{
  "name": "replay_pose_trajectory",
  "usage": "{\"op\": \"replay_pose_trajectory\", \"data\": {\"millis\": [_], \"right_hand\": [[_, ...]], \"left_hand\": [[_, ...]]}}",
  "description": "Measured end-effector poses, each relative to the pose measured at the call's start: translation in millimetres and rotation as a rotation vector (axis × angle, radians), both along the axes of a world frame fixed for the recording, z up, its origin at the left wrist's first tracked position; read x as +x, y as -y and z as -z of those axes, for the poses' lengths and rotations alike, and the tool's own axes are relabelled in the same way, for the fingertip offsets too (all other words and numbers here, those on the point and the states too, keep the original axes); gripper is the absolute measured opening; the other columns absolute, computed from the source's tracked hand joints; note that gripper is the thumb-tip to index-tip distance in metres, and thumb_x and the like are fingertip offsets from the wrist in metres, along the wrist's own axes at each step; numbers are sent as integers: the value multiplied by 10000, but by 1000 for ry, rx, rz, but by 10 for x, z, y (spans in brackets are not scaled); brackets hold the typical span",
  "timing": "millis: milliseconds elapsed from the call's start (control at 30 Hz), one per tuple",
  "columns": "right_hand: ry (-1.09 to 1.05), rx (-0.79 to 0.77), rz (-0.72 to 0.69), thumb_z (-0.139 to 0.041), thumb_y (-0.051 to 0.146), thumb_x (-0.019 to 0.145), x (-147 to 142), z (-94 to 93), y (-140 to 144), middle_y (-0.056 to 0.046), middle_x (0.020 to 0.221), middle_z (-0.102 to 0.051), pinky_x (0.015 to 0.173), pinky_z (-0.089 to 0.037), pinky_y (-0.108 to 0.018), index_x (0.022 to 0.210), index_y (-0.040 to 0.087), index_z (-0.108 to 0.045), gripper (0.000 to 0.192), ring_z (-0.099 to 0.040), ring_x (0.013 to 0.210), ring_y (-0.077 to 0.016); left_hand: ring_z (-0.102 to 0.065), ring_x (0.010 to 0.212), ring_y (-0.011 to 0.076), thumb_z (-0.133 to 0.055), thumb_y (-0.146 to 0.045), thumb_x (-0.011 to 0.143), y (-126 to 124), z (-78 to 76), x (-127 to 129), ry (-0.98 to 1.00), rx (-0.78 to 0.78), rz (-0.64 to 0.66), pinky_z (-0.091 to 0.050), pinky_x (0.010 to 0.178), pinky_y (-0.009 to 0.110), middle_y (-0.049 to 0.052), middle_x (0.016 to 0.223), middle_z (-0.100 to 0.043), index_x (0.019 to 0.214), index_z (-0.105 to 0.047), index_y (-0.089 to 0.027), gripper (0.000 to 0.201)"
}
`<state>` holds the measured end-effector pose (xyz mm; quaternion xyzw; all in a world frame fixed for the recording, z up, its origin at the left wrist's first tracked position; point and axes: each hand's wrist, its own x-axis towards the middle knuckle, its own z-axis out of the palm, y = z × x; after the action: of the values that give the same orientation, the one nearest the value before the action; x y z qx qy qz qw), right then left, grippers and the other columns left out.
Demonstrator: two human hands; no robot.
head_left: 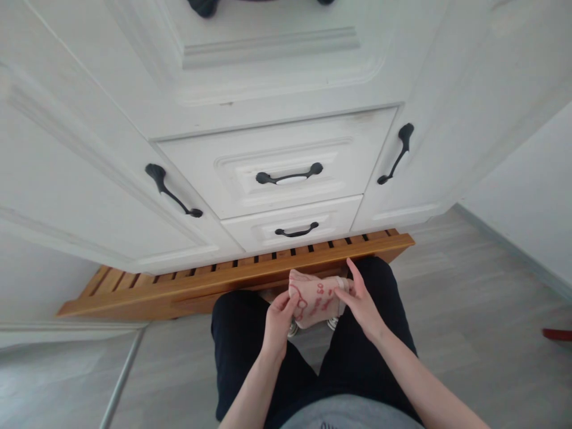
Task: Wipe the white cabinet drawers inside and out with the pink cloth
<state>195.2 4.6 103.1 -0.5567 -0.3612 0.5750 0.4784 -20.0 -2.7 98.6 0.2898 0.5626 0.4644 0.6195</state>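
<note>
Pale pink sock (317,301) — red print; white cabinet (277,161) — black handles (289,176); honey-brown slatted rack (223,277); grey floor (469,310).

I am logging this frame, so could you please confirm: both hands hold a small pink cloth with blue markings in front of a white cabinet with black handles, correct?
Not quite: in the head view the markings on the small pink cloth are red, not blue. The rest stands: the left hand and the right hand both hold it, in front of the white cabinet with black handles.
</note>
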Motion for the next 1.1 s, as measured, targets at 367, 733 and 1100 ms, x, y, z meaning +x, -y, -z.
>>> {"op": "replay_pose_trajectory", "data": {"millis": [367,733,1100], "right_hand": [[458,119,-76,-768,330,762,76,-124,78,-83,990,-651,1024,-456,-531,987,284,-788,230,-596,993,-304],[-198,-18,-220,-804,468,788,240,-928,-58,41,700,-623,615,-444,-248,831,217,-587,334,-546,615,-125],[-598,-432,-92,-806,466,785,327,-339,-29,-113,1077,-787,1021,-546,-441,1052,177,-731,400,-734,1057,-288]], "left_hand": [[-346,1519,335,-692,-555,887,70,-151,-10,-345,279,2,-234,1262,541,97,1476,-583,824,-755,-221,345],[-650,893,167,-781,-462,850,43,-770,6,115,310,-25,-509,812,270,-8,918,-685,922,-682,-250,245],[-712,1113,307,-721,-526,869,120,-471,162,733,-382,334,-585,906,385,149,1193,-748,1275,-632,-149,561]]}}
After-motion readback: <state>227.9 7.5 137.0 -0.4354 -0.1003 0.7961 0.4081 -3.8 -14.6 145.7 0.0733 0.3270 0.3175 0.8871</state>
